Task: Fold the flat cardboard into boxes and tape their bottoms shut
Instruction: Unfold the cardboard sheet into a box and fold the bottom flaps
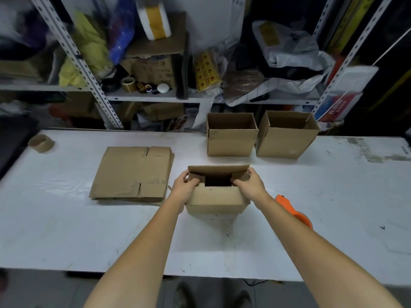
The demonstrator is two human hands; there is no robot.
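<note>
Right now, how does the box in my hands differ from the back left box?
The held box has side flaps folded inward, gripped by the left hand and right hand; the back box stands untouched, its top open. The held box sits nearer you. Both are brown cardboard.

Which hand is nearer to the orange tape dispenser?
Right. The right hand, on the box, is just left of the orange tape dispenser; the left hand is across the box, farther left.

White table [89, 241], slotted metal shelving [73, 52] behind (crammed full), grey floor [33, 292], dim light
</note>
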